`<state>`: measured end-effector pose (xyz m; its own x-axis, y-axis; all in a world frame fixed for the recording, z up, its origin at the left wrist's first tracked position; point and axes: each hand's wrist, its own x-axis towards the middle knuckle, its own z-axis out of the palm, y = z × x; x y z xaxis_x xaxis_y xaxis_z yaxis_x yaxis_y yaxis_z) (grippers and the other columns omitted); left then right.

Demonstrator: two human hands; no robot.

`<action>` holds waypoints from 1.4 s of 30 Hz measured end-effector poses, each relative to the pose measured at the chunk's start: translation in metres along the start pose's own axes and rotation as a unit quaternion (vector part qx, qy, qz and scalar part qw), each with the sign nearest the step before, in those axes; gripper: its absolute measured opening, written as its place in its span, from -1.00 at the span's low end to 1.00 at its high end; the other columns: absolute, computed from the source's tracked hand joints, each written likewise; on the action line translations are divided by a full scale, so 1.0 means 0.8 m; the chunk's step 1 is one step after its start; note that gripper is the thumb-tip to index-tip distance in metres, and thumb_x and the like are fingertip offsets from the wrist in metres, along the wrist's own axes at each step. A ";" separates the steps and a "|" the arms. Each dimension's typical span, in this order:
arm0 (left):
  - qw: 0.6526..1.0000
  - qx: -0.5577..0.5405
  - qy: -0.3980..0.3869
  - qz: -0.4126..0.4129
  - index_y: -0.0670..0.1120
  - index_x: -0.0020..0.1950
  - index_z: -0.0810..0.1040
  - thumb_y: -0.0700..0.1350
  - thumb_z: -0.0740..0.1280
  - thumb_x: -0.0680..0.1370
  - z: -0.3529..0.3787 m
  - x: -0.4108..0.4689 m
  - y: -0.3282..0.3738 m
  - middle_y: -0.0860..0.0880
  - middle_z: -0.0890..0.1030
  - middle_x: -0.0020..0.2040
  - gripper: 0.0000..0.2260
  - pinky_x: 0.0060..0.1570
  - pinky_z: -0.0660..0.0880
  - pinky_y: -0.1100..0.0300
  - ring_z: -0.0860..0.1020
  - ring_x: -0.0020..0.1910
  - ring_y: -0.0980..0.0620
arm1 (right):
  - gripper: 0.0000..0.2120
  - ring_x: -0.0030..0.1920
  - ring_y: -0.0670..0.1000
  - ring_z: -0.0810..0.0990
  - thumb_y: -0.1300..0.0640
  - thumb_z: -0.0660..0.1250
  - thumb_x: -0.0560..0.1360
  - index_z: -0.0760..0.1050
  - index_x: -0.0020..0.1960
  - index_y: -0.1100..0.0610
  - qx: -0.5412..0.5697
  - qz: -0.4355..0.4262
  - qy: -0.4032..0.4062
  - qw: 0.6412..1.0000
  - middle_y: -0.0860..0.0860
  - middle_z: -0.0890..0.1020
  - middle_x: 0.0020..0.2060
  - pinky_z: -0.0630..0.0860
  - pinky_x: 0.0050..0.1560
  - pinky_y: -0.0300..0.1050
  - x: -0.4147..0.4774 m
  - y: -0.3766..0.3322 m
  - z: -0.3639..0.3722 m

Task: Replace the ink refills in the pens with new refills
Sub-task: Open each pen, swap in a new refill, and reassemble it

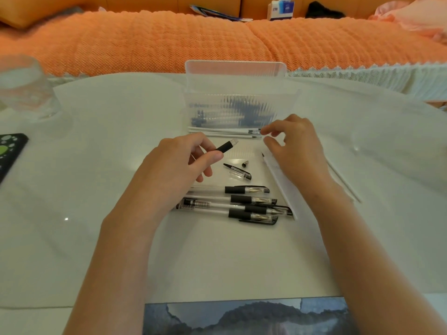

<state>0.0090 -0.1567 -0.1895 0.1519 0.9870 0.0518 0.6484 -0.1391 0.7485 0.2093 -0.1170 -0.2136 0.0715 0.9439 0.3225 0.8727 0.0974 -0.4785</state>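
My left hand [179, 160] grips a clear pen barrel with a black rubber grip [226, 146], its open end pointing up and right. My right hand [295, 146] hovers with curled fingers at the tips of the white refills [225, 132], which lie in front of the clear ribbed case [232, 102]; I cannot tell whether it pinches one. A loose pen cap [238, 172] and a small black tip piece [245, 163] lie between my hands. Several capped pens [242, 204] lie side by side nearer me.
A white refill [280, 180] runs under my right wrist. A clear glass [26, 88] stands at far left beside a black phone [9, 153]. An orange sofa [217, 39] lies behind the table. A dark picture [244, 315] sits at the near edge.
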 end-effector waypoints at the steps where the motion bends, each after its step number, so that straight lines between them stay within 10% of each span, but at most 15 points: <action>1: 1.000 0.000 -0.001 0.000 0.09 -0.15 0.54 0.06 0.30 0.53 0.000 0.000 0.000 0.11 0.63 -0.30 -0.90 -0.21 0.47 0.17 0.57 -0.33 0.16 | -0.79 0.11 0.01 0.39 0.13 0.25 0.57 0.57 0.16 0.04 -0.010 -0.010 -0.008 1.000 0.01 0.52 0.02 0.30 0.00 -0.20 0.002 -0.001 0.004; 15: 1.000 -0.009 0.007 -0.003 0.09 -0.13 0.53 0.05 0.30 0.54 -0.005 -0.001 -0.003 0.10 0.63 -0.29 -0.91 -0.22 0.46 0.21 0.57 -0.33 0.18 | -0.88 0.14 0.03 0.31 0.12 0.30 0.53 0.58 0.02 0.11 -0.015 -0.014 -0.031 0.999 0.01 0.53 -0.02 0.16 -0.01 -0.30 0.004 0.002 0.021; 32: 0.997 -0.045 0.063 -0.021 0.05 -0.02 0.50 -0.09 0.28 0.58 -0.015 0.002 -0.011 0.10 0.65 -0.22 -0.95 0.04 0.53 -0.04 0.62 -0.16 0.16 | -0.95 -0.44 -0.31 0.44 0.26 0.33 0.51 0.57 -0.09 0.17 0.220 0.005 -0.014 0.975 -0.01 0.64 -0.27 0.32 -0.33 -0.50 -0.008 -0.002 -0.034; 42: 0.993 -0.056 0.097 -0.027 -0.01 -0.01 0.51 -0.12 0.28 0.57 -0.025 -0.002 -0.011 0.08 0.65 -0.20 -0.96 0.06 0.53 -0.02 0.62 -0.17 0.16 | -0.93 -0.33 -0.30 0.48 0.24 0.34 0.51 0.57 -0.12 0.11 0.222 0.009 -0.013 0.975 -0.08 0.63 -0.30 0.31 -0.26 -0.52 -0.012 0.002 -0.039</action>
<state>-0.0119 -0.1552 -0.1832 -0.0339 0.9913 0.1275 0.5634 -0.0864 0.8216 0.2253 -0.1355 -0.1923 0.0674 0.9541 0.2916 0.5765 0.2013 -0.7919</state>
